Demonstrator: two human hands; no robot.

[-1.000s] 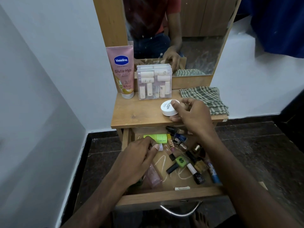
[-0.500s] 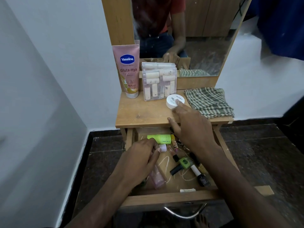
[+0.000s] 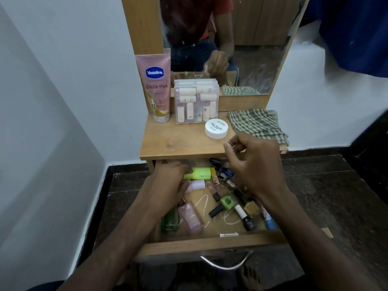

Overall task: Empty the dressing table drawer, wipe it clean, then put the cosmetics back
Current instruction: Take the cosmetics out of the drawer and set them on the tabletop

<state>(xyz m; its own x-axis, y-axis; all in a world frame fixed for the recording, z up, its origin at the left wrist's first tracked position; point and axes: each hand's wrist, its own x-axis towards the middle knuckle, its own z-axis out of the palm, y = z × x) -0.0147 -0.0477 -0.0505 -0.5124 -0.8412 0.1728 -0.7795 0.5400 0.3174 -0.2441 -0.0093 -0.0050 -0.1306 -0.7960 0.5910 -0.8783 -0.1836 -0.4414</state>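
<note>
The open drawer of the dressing table holds several cosmetics: a light green tube, a lilac bottle, a pink bottle, a dark green bottle and several nail polishes. My left hand reaches into the back left of the drawer, and its fingers curl round the left end of the light green tube. My right hand hovers over the drawer's back right, at the tabletop's front edge, fingers loosely curled and holding nothing. A white nail polish jar sits on the tabletop just beyond it.
On the tabletop stand a pink Vaseline tube and a clear box of small bottles, against the mirror. A checked cloth lies at the right. A white wall is at the left, dark floor around, and a metal handle is on the drawer's front.
My right hand set the white jar on the tabletop, let go and drew back toward the drawer. My left hand moved forward onto the light green tube.
</note>
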